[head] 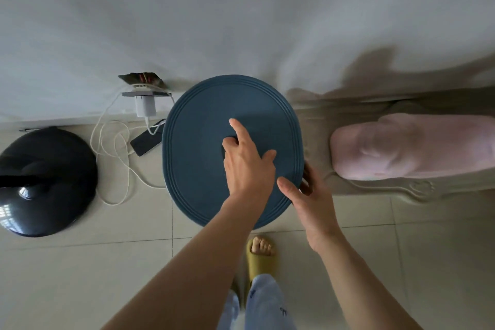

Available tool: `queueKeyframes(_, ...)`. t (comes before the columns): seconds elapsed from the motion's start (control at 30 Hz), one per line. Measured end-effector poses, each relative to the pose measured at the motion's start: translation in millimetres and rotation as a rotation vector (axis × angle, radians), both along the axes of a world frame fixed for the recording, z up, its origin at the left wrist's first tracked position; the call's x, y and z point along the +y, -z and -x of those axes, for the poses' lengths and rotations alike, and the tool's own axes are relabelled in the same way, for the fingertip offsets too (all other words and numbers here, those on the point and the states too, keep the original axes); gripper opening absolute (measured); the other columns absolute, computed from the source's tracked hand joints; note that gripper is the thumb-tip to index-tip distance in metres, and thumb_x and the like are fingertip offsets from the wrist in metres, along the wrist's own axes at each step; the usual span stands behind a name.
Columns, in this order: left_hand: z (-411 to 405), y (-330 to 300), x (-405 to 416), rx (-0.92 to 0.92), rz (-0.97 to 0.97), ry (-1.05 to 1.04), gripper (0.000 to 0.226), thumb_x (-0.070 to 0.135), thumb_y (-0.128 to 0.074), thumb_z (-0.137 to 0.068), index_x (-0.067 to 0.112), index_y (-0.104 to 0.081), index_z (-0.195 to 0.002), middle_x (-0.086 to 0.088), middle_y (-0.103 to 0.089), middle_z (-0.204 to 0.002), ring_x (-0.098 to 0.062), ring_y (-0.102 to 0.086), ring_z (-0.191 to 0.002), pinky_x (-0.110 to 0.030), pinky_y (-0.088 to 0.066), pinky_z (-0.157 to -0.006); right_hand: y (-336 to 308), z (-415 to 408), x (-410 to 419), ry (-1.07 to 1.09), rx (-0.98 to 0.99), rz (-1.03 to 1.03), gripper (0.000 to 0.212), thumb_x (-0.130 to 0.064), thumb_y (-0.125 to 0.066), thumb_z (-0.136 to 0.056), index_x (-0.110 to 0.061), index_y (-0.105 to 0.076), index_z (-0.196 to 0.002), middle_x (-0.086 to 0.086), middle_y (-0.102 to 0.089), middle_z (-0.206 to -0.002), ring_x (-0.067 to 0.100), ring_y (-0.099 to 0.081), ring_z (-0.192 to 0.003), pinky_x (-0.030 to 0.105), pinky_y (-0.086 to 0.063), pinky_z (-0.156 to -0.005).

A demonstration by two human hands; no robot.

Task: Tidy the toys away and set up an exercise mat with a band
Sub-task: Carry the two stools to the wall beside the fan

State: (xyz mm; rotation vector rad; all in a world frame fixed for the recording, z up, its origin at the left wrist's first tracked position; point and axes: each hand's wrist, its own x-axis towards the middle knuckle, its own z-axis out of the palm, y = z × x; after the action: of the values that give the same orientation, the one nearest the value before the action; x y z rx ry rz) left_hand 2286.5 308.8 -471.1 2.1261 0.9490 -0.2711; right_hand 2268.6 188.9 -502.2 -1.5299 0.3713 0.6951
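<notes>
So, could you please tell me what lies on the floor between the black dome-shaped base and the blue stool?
In the head view, a looped white charging cable and a dark phone lie on the tiles there.

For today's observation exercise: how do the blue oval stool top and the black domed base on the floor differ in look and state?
The blue oval stool top is matte with ridged rings at its rim; the black domed base is glossy and reflects a window. The left hand lies over the stool top and the right hand grips its edge; the base is untouched. The stool top looks flat, the base bulges. Both are rounded and dark.
</notes>
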Motion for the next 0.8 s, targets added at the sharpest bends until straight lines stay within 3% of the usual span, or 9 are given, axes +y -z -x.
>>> queueKeyframes(0.2,-15.2,43.7,-1.3,0.067,0.003,0.032,0.088,0.027,-0.061,-0.087,0.016,0.003,-0.148,-0.014,-0.036,-0.132,-0.033,-0.045,-0.117,-0.038,-0.036,-0.095,36.0,-0.4,-8.8,0.073,0.068,0.154,0.054,-0.017,-0.067,-0.083,-0.018,-0.045,-0.132,0.000,-0.058,-0.122,0.018,-0.060,-0.106,0.048,-0.047,-0.097)
queueKeyframes(0.37,-22.3,80.1,-6.0,0.096,-0.015,0.056,0.089,0.027,-0.061,-0.087,0.013,0.003,-0.148,-0.016,-0.037,-0.131,-0.033,-0.045,-0.116,-0.037,-0.035,-0.096,55.7,12.8,-18.3,0.074,0.104,0.215,0.055,-0.015,-0.063,-0.085,-0.019,-0.042,-0.135,0.002,-0.055,-0.128,0.015,-0.057,-0.110,0.036,-0.050,-0.090)
queueKeyframes(0.53,-28.0,112.3,-6.6,0.145,-0.016,0.084,0.089,0.026,-0.059,-0.089,0.010,0.007,-0.147,-0.018,-0.035,-0.133,-0.033,-0.044,-0.118,-0.037,-0.035,-0.097,70.1,24.0,-18.5,0.073,0.162,0.218,0.055,-0.012,-0.062,-0.086,-0.021,-0.042,-0.136,-0.003,-0.054,-0.119,0.012,-0.057,-0.107,0.043,-0.045,-0.100)
queueKeyframes(0.7,-22.3,133.4,14.1,0.251,0.108,0.267,0.094,0.020,-0.059,-0.087,0.012,0.013,-0.146,-0.017,-0.026,-0.143,-0.031,-0.038,-0.125,-0.031,-0.034,-0.088,81.3,27.7,-9.3,0.050,0.225,0.203,0.058,-0.012,-0.061,-0.087,-0.020,-0.037,-0.138,0.001,-0.051,-0.124,0.014,-0.054,-0.109,0.043,-0.042,-0.103)
queueKeyframes(0.8,-5.2,137.0,21.6,0.186,0.190,0.343,0.092,0.020,-0.061,-0.085,0.017,0.007,-0.148,-0.010,-0.023,-0.148,-0.026,-0.032,-0.131,-0.029,-0.033,-0.092,85.7,27.3,-2.0,0.041,0.264,0.182,0.060,-0.012,-0.061,-0.087,-0.020,-0.033,-0.141,0.004,-0.049,-0.132,0.013,-0.051,-0.109,0.042,-0.042,-0.103)
